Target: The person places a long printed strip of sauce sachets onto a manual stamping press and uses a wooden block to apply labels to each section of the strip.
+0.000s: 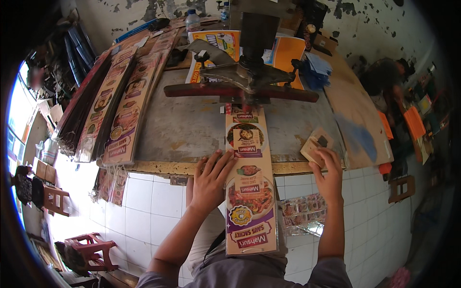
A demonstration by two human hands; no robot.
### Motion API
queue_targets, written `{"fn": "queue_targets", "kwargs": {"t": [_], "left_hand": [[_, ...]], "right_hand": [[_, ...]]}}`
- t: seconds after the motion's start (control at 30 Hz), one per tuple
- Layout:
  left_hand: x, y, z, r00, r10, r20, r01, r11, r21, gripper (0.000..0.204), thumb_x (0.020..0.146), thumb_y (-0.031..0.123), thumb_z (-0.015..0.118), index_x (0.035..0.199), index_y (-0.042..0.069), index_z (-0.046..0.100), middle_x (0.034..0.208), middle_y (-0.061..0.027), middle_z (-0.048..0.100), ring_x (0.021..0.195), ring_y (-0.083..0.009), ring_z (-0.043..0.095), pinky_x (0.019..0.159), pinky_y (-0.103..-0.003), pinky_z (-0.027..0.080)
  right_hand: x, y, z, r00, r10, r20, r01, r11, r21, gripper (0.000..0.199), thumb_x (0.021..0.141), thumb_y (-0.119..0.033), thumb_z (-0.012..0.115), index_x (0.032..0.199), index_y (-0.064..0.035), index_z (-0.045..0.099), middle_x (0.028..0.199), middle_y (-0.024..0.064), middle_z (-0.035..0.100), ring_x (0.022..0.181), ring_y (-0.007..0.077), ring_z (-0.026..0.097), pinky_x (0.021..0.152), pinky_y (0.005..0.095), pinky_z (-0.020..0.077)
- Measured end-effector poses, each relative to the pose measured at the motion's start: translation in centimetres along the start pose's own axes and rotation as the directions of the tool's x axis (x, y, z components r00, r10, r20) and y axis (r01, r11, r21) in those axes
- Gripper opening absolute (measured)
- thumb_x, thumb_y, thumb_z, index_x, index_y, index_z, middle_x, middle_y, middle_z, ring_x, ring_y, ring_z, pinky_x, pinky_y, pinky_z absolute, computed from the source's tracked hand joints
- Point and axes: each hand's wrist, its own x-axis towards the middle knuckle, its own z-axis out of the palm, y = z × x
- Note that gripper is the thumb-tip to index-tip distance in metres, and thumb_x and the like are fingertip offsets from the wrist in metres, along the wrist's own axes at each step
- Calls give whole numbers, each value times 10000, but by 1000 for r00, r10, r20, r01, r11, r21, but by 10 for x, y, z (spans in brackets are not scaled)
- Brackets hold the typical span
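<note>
One long printed card strip [249,187] lies across the near worktop [192,129] edge under one press [249,77]. The left hand [211,180], fingers spread, rests against the strip's left side; the right hand [329,175] grips one small wooden block [317,144]. Three similar strips [127,113] lie far left.

We see a worn grey table [187,129] carrying a long printed cardboard strip [247,163], stacked strips [122,110] and a small wooden block [317,146].

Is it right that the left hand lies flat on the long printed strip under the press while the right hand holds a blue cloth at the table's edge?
Not quite. In the head view the right hand holds a small cardboard piece, not a blue cloth. The rest stands: the left hand lies flat on the long printed strip under the press.
</note>
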Motion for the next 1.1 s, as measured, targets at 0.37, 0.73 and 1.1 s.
{"fn": "queue_targets", "kwargs": {"t": [0.37,0.73,1.1], "left_hand": [[-4,1,2,999,-30,35,29,999,17,613,940,256,705,1528,155,566,1650,-24,509,1517,-268,459,1252,-536,283],[-5,-2,6,999,-33,5,34,999,-39,671,878,258,736,1521,160,572,1626,-24,532,1513,-270,467,1241,-538,291],[-3,0,8,998,-65,1,65,997,-36,587,910,283,711,1480,179,616,1601,4,567,1497,-233,495,1228,-507,298]], "right_hand": [[12,-85,20,910,-367,194,254,862,438,444,850,-76,878,1274,-59,746,1367,97,704,1251,307,669,1001,443,573],[97,-69,114,870,-425,250,306,863,401,390,915,-55,799,1291,-48,693,1385,116,666,1285,356,625,1078,457,526],[115,-58,128,861,-444,248,351,872,342,431,906,-18,792,1323,-60,690,1422,115,658,1334,347,605,1118,462,515]]}}
